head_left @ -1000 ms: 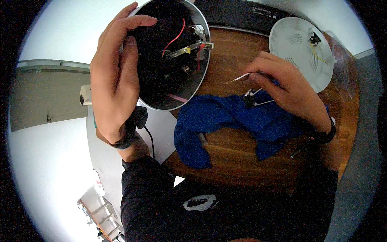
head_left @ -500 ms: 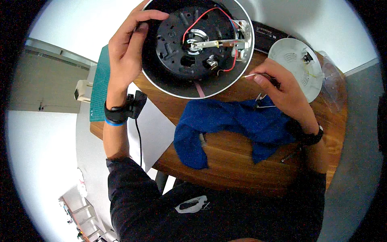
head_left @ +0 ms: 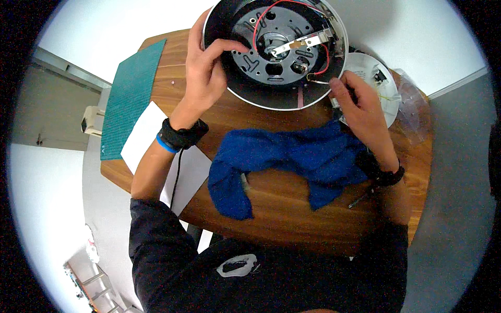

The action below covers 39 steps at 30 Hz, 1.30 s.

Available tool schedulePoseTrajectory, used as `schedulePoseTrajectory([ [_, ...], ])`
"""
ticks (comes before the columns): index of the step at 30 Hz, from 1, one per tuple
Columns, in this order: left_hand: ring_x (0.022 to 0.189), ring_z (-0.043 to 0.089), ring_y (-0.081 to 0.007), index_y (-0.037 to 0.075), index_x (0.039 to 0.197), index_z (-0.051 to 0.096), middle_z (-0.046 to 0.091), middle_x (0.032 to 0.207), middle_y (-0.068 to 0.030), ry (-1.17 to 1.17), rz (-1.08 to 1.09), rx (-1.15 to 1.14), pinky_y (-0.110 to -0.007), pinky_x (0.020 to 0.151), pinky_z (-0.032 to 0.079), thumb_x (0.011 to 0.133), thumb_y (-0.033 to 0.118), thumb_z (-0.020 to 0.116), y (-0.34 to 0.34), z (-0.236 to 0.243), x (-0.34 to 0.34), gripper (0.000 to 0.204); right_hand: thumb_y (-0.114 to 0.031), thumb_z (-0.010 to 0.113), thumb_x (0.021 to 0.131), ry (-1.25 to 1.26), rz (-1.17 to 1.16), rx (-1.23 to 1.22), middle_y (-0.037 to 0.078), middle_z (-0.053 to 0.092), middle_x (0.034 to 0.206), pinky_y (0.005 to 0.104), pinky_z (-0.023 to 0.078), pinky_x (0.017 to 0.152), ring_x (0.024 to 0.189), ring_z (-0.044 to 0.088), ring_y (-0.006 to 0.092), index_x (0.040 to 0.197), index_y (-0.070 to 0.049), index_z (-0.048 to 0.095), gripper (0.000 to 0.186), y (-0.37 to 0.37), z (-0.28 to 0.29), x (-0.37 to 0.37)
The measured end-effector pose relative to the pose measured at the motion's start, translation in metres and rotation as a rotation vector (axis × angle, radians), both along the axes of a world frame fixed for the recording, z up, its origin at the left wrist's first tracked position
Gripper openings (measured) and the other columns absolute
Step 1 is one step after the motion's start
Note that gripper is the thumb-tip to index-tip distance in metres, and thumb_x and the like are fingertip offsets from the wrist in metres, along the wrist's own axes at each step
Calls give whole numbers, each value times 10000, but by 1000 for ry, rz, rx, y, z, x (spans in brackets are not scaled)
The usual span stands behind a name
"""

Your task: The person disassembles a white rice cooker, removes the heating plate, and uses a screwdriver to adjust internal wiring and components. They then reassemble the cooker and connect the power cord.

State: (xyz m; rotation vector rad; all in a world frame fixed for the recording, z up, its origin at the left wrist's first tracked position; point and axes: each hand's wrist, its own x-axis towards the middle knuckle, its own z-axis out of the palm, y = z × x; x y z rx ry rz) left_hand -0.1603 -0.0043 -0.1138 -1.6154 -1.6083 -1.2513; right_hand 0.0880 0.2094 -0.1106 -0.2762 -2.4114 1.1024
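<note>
The round appliance housing is tipped up at the top of the view, white-rimmed and dark inside. In it sit a round metal plate, a pale metal bracket and a red wire. My left hand grips the housing's left wall, one finger reaching inside over the rim. At the lower right rim, my right hand pinches a thin pale stick-like tool; its exact kind is unclear. The tool's tip is at the loose lower end of the red wire, though contact is hard to make out.
A blue cloth lies on the wooden table before me. Behind my right hand are a white round cover and a clear plastic bag. A green cutting mat and white paper lie left. A thin tool lies near my right wrist.
The housing has shifted right and tilted in my left hand, showing the plate more brightly. My right hand's tool has moved from the rim to the red wire's loose end.
</note>
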Motion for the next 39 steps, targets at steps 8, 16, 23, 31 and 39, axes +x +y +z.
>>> schedulePoseTrajectory([
  [8, 1279, 531, -516, 159, 1129, 650, 361, 1506, -282, 77, 291, -214, -524, 974, 530, 730, -203, 537, -9, 6, 20, 551, -251, 693, 984, 34, -74, 456, 138, 651, 799, 429, 497, 624, 692, 647, 336, 879, -41, 678, 235, -16, 31, 3],
  [16, 907, 666, -482, 167, 1208, 576, 475, 1298, -268, 46, 254, -420, -519, 766, 558, 969, 91, 638, -19, 41, 33, 258, -227, 741, 932, 137, -2, 516, 101, 630, 825, 437, 514, 590, 700, 655, 336, 878, -90, 652, 172, -56, 50, -1],
  [23, 1133, 592, -457, 155, 1318, 569, 534, 1274, -200, 60, 250, -707, -505, 951, 511, 950, 156, 703, -33, 76, 35, 392, -237, 705, 949, 186, -16, 577, 92, 648, 903, 456, 528, 626, 754, 671, 353, 922, -92, 673, 151, -48, 47, -29],
  [31, 1192, 564, -453, 157, 1398, 528, 489, 1358, -214, 163, 36, -718, -481, 975, 500, 912, 97, 729, -37, 90, 31, 529, -226, 702, 952, 211, -76, 560, 86, 679, 942, 414, 541, 673, 824, 689, 329, 979, -106, 723, 124, -28, 38, -32],
  [39, 1096, 633, -362, -12, 1008, 615, 529, 1339, -281, 411, 140, -378, -422, 932, 551, 859, 41, 731, -4, 103, 50, 197, -237, 729, 933, 217, -142, 595, 84, 674, 918, 417, 540, 658, 805, 691, 319, 975, -105, 732, 139, -18, 24, -30],
])
